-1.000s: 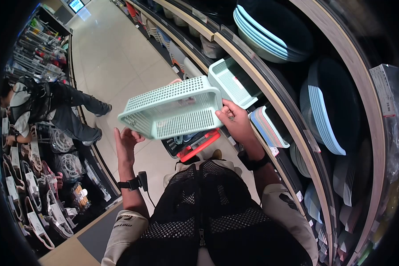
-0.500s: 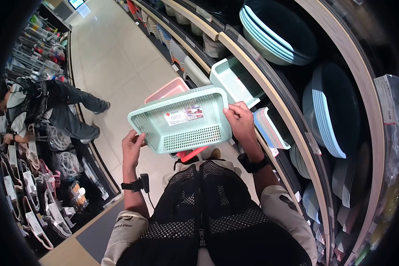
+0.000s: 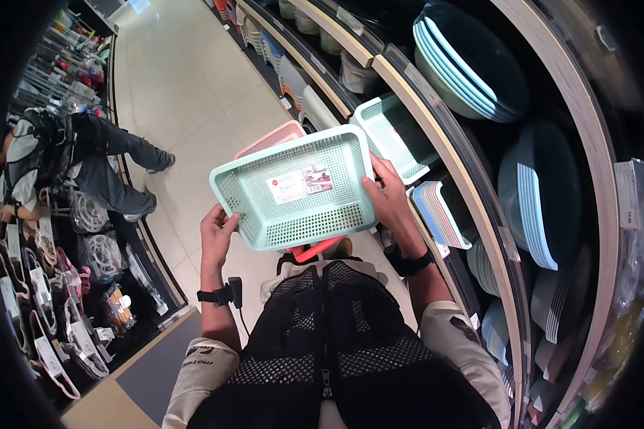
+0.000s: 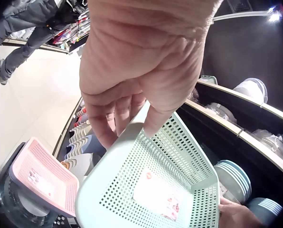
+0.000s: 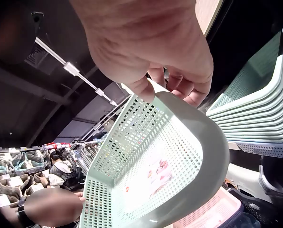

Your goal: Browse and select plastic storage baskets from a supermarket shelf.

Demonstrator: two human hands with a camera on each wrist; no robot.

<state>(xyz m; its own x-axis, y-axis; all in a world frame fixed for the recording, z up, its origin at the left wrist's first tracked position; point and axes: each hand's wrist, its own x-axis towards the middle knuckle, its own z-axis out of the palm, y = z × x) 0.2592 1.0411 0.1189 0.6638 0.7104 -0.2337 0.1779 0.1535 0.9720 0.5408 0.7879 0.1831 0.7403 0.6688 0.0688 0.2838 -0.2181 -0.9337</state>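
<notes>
A mint-green perforated basket [image 3: 300,187] with a label on its inner bottom is held in both hands, its opening turned up toward the head camera. My left hand [image 3: 217,239] pinches the rim at its left end; in the left wrist view the thumb of that hand [image 4: 141,71] lies inside the rim, the fingers outside. At the other end my right hand [image 3: 392,204] grips the rim, and the right wrist view shows this hand [image 5: 155,52] with its thumb inside. Behind the held basket shows a pink basket [image 3: 270,139].
Stacked green baskets [image 3: 391,139], striped-looking stacked trays [image 3: 438,218] and blue basins [image 3: 528,207] fill the shelves on the right. A red handle [image 3: 318,249] shows below the held basket. A person [image 3: 86,157] is at the racks on the left.
The basket has tilted so that its inner bottom and label face the head camera more fully. Both hands keep hold of its ends. The shelves have shifted slightly right and down in view.
</notes>
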